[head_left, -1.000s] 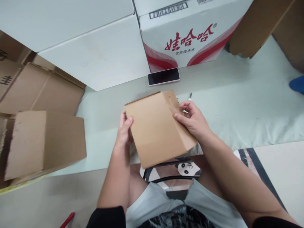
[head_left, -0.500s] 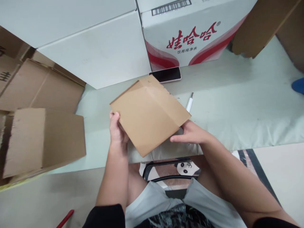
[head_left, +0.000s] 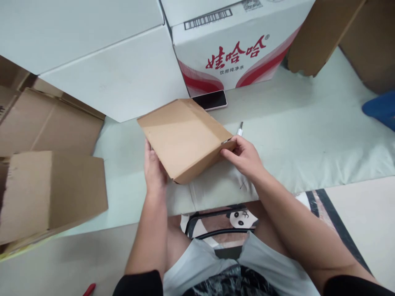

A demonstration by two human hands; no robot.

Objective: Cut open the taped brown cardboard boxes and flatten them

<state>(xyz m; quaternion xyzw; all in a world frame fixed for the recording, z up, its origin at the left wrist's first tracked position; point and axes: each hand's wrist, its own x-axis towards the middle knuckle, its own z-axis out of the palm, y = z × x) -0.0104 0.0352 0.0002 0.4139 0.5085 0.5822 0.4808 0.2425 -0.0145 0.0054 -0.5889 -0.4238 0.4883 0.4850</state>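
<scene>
Between my two hands is a brown cardboard piece (head_left: 185,137), folded along its edges into a shallow box shape and tilted above the table. My left hand (head_left: 154,168) grips its left edge; the fingers pass underneath and are partly hidden. At the right corner, my right hand (head_left: 245,156) pinches a folded flap between thumb and fingers. Just beyond that hand lies a white pen-like cutter (head_left: 240,129) with a metal tip, its lower part hidden. A black-screened phone (head_left: 212,100) rests behind the cardboard, partly covered by it.
A white carton with red print (head_left: 228,57) and a plain white box (head_left: 120,74) stand at the back. Open cardboard boxes (head_left: 77,189) fill the left side. A blue object (head_left: 381,109) is at the far right. The pale cloth-covered table (head_left: 308,144) ends near my lap.
The cardboard has tilted, and its near and right flaps now fold up or down along creases. My right hand has moved up and closed on the right corner. The view has shifted slightly.
</scene>
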